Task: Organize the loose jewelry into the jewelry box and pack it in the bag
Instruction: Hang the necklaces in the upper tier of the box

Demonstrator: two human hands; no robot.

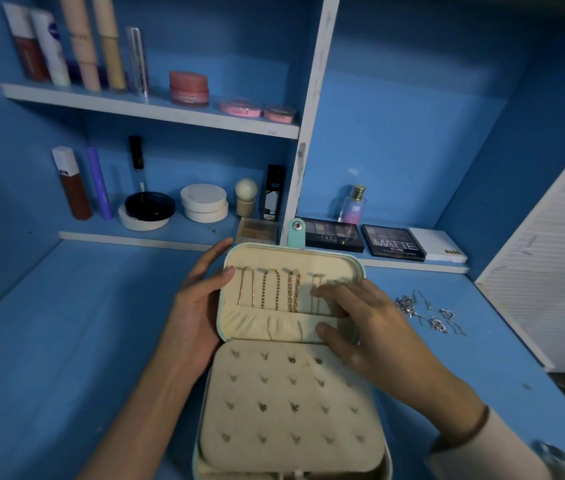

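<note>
Jewelry box (291, 393) lies open on the bench (66, 323). Left hand (198, 306) grips its lid edge. Right hand (360, 323) rests flat, fingers apart, on the chains (274, 289).

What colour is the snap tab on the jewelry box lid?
Light teal; the snap tab shows best in the head view.
</note>
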